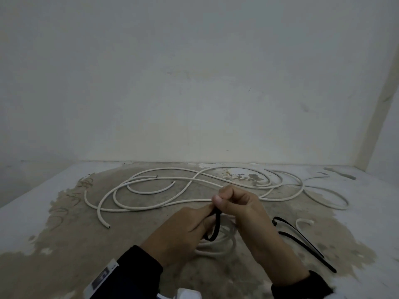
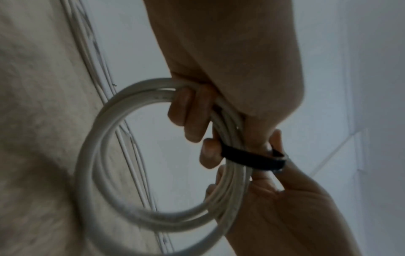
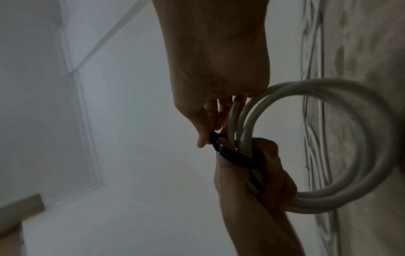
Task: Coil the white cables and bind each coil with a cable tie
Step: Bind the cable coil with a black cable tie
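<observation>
**Tie going round the first coil**

Left hand (image 1: 185, 225) grips the coil (image 2: 105, 173) above the bench (image 1: 64, 244); right hand (image 1: 241, 208) pinches the black tie (image 1: 216, 225) looped around it. Next, probably, thread the tail and pull snug; loose cables (image 1: 151, 190) wait behind

Cables (image 1: 151, 203) showing white; tie (image 2: 249, 158) showing black; spare ties (image 1: 302, 240) black; floor (image 1: 64, 266) showing mottled brown-grey; sleeves (image 1: 138, 275) dark.

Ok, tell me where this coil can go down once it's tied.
Bare floor lies near left, between the loose white cables and the left hand. The far stretch is crowded with cable loops; the spare cable ties fill the right, beside the right hand.
</observation>
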